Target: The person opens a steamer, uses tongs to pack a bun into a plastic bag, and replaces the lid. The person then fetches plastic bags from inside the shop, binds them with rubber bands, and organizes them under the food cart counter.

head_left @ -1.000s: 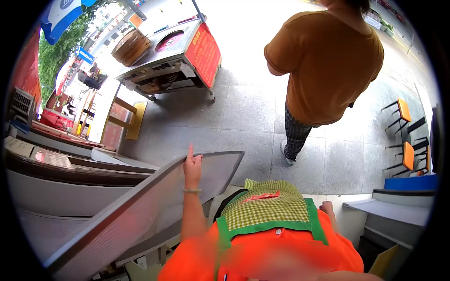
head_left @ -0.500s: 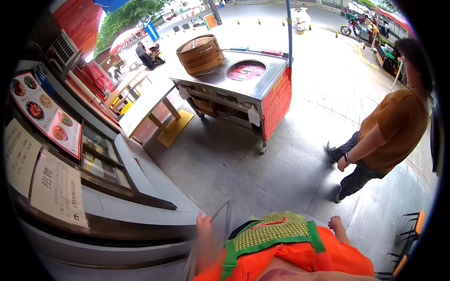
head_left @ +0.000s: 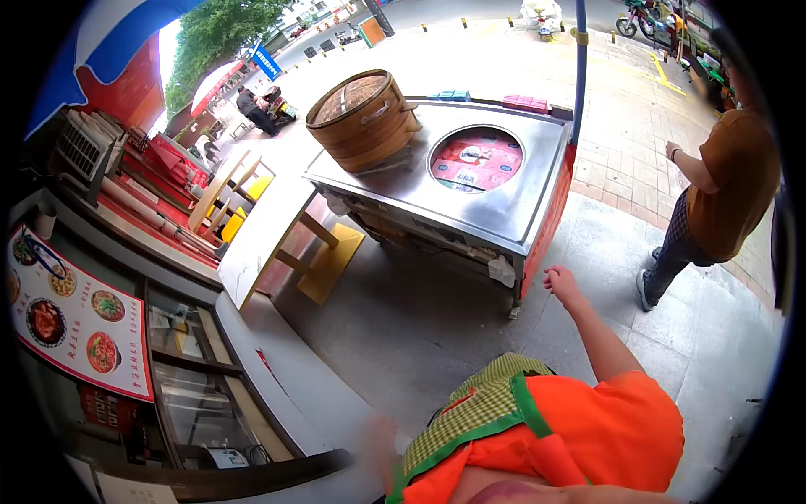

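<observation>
Grey paving tiles (head_left: 604, 244), outdoors, head view: at left, 1 framed window (head_left: 201, 407) and 1 menu board (head_left: 80, 315) printed with dishes are seen, bordered by 1 grey ledge (head_left: 294, 382). Beyond these, 1 pale-topped table (head_left: 264, 239) is supported on a yellow base. At centre, 1 metal cart (head_left: 504, 217) is stood on the tiles; within its round opening, 1 red printed sheet (head_left: 476, 160) is shown. On the cart's left part, 1 round bamboo steamer (head_left: 361, 126) is carried. Right hand (head_left: 561, 284): extended near the cart's front right corner, apart from it; fingers loosely curled, half open, empty. Left hand (head_left: 376, 449): blurred, held low beside the ledge; how far it is opened, and whether anything is gripped, cannot be told. 1 checked apron (head_left: 470, 412) is worn over orange clothing (head_left: 604, 420). At right, 1 person (head_left: 732, 185) dressed in brown is seen.
</observation>
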Motion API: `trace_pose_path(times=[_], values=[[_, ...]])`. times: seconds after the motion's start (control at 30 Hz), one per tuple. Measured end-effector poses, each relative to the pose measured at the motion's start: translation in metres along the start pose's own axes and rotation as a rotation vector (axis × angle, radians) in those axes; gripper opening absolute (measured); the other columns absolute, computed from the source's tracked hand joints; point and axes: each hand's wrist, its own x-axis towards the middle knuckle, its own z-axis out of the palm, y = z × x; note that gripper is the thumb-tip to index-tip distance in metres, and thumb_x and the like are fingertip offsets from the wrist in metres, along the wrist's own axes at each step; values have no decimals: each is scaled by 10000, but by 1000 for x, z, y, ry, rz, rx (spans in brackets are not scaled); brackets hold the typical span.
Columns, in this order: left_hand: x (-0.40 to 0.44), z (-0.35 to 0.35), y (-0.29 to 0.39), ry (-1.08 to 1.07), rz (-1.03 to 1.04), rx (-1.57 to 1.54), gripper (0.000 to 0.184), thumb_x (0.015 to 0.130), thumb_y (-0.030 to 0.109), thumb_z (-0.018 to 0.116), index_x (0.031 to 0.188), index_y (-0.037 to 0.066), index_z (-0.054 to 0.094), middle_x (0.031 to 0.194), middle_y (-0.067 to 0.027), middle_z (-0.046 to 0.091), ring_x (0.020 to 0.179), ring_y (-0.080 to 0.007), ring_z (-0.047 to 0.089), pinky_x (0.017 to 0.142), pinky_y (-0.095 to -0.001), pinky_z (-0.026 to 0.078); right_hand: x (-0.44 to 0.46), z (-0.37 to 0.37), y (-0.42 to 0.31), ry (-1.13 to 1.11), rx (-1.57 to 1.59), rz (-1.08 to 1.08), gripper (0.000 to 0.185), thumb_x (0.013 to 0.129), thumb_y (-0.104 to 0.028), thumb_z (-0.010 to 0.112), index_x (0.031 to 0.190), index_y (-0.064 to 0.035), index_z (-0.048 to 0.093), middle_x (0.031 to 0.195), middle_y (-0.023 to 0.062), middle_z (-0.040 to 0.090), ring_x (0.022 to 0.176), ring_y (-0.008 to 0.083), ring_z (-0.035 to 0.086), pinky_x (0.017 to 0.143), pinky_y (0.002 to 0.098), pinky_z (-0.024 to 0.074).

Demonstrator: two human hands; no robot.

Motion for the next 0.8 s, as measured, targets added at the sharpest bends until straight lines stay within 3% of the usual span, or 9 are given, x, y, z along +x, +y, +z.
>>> trace_pose_path(times=[0.13,0.23,0.3,0.43,0.47,0.53,0.63,0.77,0.8], values=[[53,-14,27,176,14,-81,409,920,155,501,1279,-39,474,1020,-159,641,780,-219,659,632,-286,531,107,161,-98,-396,139,-49,289,909,-176,460,1093,-2,599,834,86,650,706,145,612,608,274,499],[85,-30,61,267,-31,458,379,922,156,506,1251,-32,500,959,-135,652,740,-193,651,598,-280,537,144,261,-174,-585,76,-134,311,915,-222,478,1120,-23,600,906,81,645,766,142,606,644,283,501],[148,-62,31,309,-145,98,188,808,45,633,994,16,644,800,-67,630,589,-143,572,458,-281,460,175,306,-209,-655,43,-145,301,931,-218,493,1160,-48,588,964,65,643,832,135,615,683,271,504],[263,-109,80,235,23,299,234,826,83,621,1049,11,626,907,-82,640,730,-167,608,575,-311,504,252,370,-249,-586,166,-128,373,909,-220,499,1221,-21,549,998,71,624,861,147,598,705,288,507],[297,-118,112,210,92,359,250,832,96,618,1067,10,619,943,-87,644,777,-175,620,614,-321,518,269,381,-263,-511,193,-115,414,891,-232,508,1235,-4,536,997,73,620,879,149,592,700,288,507],[361,-104,236,136,45,33,365,925,162,511,1243,-17,509,935,-118,655,705,-159,638,585,-260,529,307,400,-296,-321,201,-174,452,875,-255,545,1250,-2,521,990,73,619,830,140,585,678,285,499],[429,-51,393,41,200,106,338,944,153,518,1243,-4,522,956,-95,656,714,-120,624,595,-227,508,366,421,-336,-53,277,-242,606,874,-331,598,1328,35,434,1014,109,612,807,153,581,690,284,492],[511,33,557,-216,413,197,393,955,157,540,1311,-2,492,1077,-84,644,848,-107,615,698,-211,496,423,430,-387,139,220,-265,916,831,-465,654,1406,118,241,1287,244,512,1192,289,507,981,344,417],[524,55,591,-270,448,214,414,954,168,542,1322,-10,480,1120,-86,630,893,-110,604,734,-219,491,437,437,-395,163,224,-251,916,831,-465,654,1406,118,241,1287,244,512,1192,289,507,981,344,417]])
